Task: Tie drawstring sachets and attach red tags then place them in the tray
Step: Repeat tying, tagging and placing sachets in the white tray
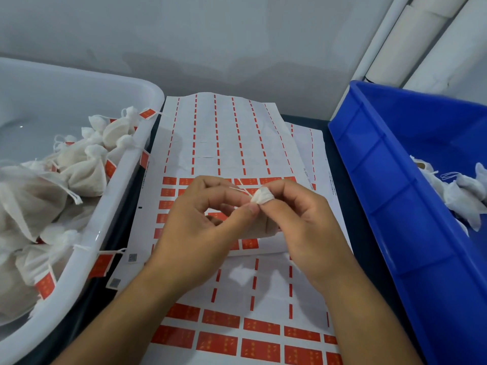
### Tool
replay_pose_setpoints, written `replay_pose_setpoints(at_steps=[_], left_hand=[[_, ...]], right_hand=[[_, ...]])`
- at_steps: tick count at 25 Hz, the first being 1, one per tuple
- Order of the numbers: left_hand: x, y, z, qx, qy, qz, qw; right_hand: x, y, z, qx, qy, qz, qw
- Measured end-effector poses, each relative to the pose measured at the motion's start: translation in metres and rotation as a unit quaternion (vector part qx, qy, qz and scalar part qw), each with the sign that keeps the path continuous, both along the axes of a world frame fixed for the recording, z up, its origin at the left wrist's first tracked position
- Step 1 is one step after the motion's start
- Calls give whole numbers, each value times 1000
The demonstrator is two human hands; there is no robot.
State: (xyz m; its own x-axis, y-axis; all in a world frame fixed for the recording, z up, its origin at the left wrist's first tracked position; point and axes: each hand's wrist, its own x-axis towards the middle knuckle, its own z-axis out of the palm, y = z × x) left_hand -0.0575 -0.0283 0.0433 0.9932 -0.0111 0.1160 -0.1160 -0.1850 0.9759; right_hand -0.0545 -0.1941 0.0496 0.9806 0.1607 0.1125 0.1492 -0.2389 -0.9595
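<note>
Over sticker sheets (237, 143): both hands (200, 219) (297, 217) pinching sachet (262, 195) w/ drawstring (238, 190).

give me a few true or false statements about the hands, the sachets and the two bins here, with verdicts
1. Both hands, left hand and right hand, work on one small white sachet above the sticker sheets. True.
2. The blue bin sits on the person's left. False: it is on the right; the white tray is on the left.
3. Sachets in the white tray carry red tags. True.
4. The sachets in the blue bin show red tags. False: none are visible on them.
5. The top sheet is full of red stickers. False: its upper part is peeled, leaving only thin red strips.
</note>
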Motion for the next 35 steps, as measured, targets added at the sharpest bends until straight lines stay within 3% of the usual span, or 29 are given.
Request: replay_pose_setpoints(at_steps=[6, 11, 16, 25, 31, 35], left_hand=[[2, 1, -3, -16, 18, 25, 999], [2, 1, -4, -2, 30, 12, 999], [1, 0, -4, 52, -4, 17, 998], [-6, -8, -5, 101, -97, 38, 989], [-5, -3, -4, 200, -193, 50, 959], [-5, 2, -9, 241, -194, 24, 951]], right_hand=[[1, -3, -1, 82, 104, 11, 991], [2, -6, -1, 202, 207, 58, 956], [2, -6, -3, 279, 247, 75, 925], [3, -2, -5, 243, 255, 32, 935], [4, -2, -6, 118, 244, -17, 962], [2, 0, -4, 38, 216, -43, 975]])
